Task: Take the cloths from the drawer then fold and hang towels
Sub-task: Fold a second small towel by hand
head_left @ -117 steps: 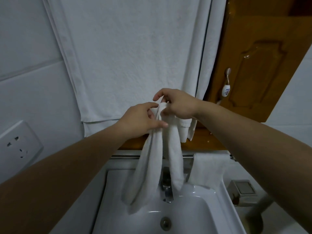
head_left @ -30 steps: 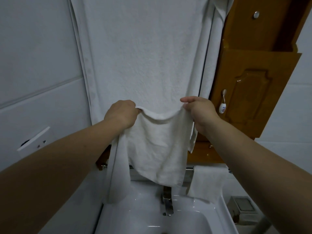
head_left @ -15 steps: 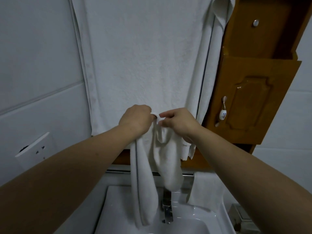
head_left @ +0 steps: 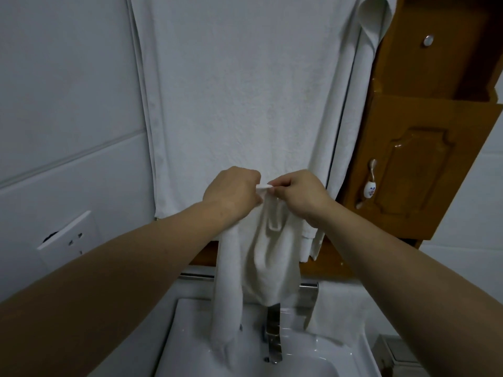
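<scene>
Big white towel (head_left: 231,104) hangs flat on the wall right behind the work. Risk one: knuckles or the folded edge snag it and pull it crooked. Sink (head_left: 187,330) sits directly under, so anything dropped lands in the basin; can't tell if it's dry. Small towel (head_left: 268,262) hangs in two uneven tails, the longer left one reaching down over the sink's back rim beside the faucet (head_left: 273,341), where it could catch or skew the fold. Left grip (head_left: 231,191) and right grip (head_left: 302,194) are both curled, pinching the small towel's top edge, fingertips nearly touching. That's a thin strip to hold, so it's the likely slip point. Small towel hangs straight below both grips, in front of the big towel, above the sink's back edge.
</scene>
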`<state>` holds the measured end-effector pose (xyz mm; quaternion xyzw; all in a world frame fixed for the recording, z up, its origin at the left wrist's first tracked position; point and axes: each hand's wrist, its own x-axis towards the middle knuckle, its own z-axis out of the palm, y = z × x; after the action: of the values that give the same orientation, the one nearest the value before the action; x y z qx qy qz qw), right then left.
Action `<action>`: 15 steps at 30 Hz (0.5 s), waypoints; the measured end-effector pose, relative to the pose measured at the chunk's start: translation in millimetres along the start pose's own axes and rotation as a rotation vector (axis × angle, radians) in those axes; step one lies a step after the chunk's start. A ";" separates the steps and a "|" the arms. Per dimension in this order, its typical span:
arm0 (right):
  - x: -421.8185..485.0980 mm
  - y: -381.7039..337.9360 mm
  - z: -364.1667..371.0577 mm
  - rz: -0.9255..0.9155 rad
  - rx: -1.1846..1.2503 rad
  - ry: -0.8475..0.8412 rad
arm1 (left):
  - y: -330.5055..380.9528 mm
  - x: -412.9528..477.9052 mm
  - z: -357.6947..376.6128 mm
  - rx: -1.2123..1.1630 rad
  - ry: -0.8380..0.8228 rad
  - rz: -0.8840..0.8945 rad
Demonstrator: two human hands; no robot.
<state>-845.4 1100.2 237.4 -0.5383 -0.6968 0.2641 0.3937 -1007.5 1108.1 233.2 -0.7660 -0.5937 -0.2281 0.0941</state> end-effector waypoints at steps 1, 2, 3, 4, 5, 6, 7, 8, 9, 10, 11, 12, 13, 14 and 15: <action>0.5 -1.6 -2.2 -0.013 -0.007 0.034 | 0.3 -1.1 0.8 -0.002 -0.004 0.016; 0.6 -4.0 -4.4 -0.033 -0.034 0.068 | 0.9 -2.4 1.7 -0.019 -0.011 0.018; 0.9 -6.3 -6.6 -0.058 -0.080 0.099 | 1.4 -3.3 2.0 -0.055 -0.018 0.004; 1.1 -8.2 -9.0 -0.079 -0.125 0.133 | 1.5 -3.8 1.9 -0.109 -0.028 -0.024; 1.5 -9.2 -12.6 -0.092 -0.153 0.170 | 0.7 -3.9 1.8 -0.170 -0.044 -0.062; 1.7 -9.8 -17.0 -0.097 -0.162 0.204 | -0.9 -4.0 1.7 -0.223 -0.068 -0.099; 1.9 -9.5 -22.4 -0.100 -0.165 0.232 | -3.7 -4.8 2.0 -0.263 -0.099 -0.133; 2.4 -8.2 -28.0 -0.100 -0.173 0.256 | -7.2 -6.8 1.9 -0.301 -0.136 -0.165; 3.1 -5.9 -33.6 -0.095 -0.182 0.279 | -11.9 -9.2 2.5 -0.354 -0.175 -0.194; 3.5 -3.7 -39.2 -0.084 -0.185 0.304 | -16.5 -12.2 3.1 -0.429 -0.211 -0.222; 4.2 -1.5 -44.3 -0.070 -0.178 0.328 | -20.9 -15.3 4.3 -0.527 -0.240 -0.247; 4.5 -0.1 -48.5 -0.056 -0.170 0.345 | -24.3 -18.7 5.1 -0.628 -0.261 -0.263; 5.0 1.3 -51.7 -0.047 -0.171 0.351 | -26.6 -21.7 5.6 -0.702 -0.275 -0.259; 4.9 2.2 -54.4 -0.040 -0.182 0.349 | -28.1 -24.4 6.3 -0.746 -0.291 -0.241; 4.5 3.3 -57.1 -0.033 -0.199 0.348 | -29.0 -26.6 7.5 -0.773 -0.315 -0.221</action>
<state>-796.6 1102.3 267.4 -0.6005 -0.6497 0.0907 0.4573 -1038.4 1096.2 210.7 -0.7023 -0.5500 -0.3228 -0.3163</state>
